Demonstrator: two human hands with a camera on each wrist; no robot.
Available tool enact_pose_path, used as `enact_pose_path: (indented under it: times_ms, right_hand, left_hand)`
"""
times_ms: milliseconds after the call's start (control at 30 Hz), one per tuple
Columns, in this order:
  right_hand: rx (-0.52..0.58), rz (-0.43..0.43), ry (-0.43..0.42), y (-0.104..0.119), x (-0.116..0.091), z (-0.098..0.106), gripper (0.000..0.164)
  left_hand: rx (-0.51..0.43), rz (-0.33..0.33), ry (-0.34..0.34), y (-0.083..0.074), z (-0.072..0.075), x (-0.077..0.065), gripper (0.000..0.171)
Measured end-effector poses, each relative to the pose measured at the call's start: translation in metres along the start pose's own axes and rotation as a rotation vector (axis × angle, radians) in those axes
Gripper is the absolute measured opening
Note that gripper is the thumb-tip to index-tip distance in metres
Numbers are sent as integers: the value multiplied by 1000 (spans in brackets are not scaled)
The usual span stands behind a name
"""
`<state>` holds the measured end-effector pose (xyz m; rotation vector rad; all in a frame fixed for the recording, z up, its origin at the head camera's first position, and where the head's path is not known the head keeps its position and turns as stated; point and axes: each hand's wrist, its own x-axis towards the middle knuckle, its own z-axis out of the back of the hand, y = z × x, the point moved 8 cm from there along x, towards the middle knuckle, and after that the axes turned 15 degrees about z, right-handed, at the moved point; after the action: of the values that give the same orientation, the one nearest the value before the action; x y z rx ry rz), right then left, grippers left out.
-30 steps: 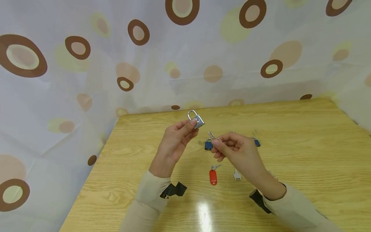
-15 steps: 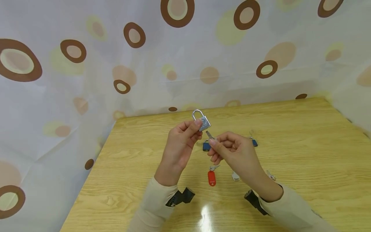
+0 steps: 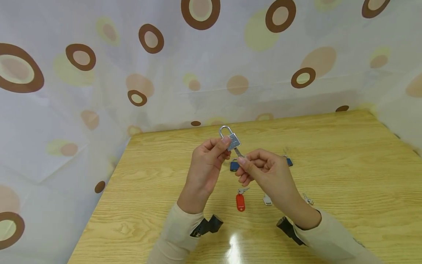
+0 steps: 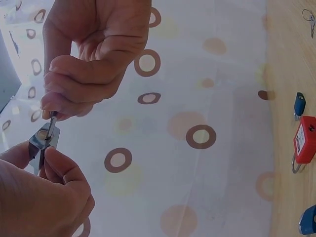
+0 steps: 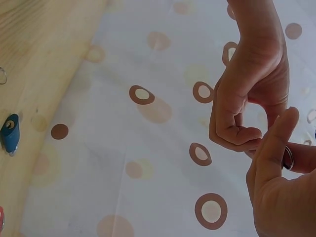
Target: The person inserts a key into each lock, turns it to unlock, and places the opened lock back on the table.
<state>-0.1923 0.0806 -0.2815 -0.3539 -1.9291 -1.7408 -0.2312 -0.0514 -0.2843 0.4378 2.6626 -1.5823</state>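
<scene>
My left hand (image 3: 206, 168) holds a silver padlock (image 3: 234, 142) by its body, thumb on the front face, with the closed shackle tilted up and left. Between thumb and fingers, my right hand (image 3: 268, 170) pinches a silver key (image 3: 238, 152) from below right. In the left wrist view the key's blade (image 4: 51, 126) meets the padlock's underside (image 4: 43, 138) at the keyhole; how deep it sits I cannot tell. A metal ring (image 5: 289, 158) shows at the right fingers in the right wrist view. Both hands are raised over the table.
On the wooden table (image 3: 148, 176) lie two blue padlocks (image 3: 234, 166), a key with a red tag (image 3: 240, 202), another key (image 3: 267, 200) and more keys (image 3: 308, 199) to the right. The left wrist view shows a red padlock (image 4: 306, 140). A dotted curtain (image 3: 204, 102) stands behind.
The padlock and key were apart; my left hand has moved right with the padlock, and the key's tip has come up to the padlock's underside. The view has shifted slightly.
</scene>
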Motion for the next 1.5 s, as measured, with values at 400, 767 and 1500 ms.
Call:
enact_pose_path:
  times_ms: [400,767,1500]
  right_hand:
    - [2,1,-1,-3,-1,0,22]
    - [-7,-52,29,-7,-1,-1,21]
    - [142,-118,77,-7,-3,-7,24]
  left_hand:
    - [16,-16,-1,2,-2,-2,16]
    - [20,-22,-5,3,1,1,15]
    - [-25,-33,-43,1,4,1,15]
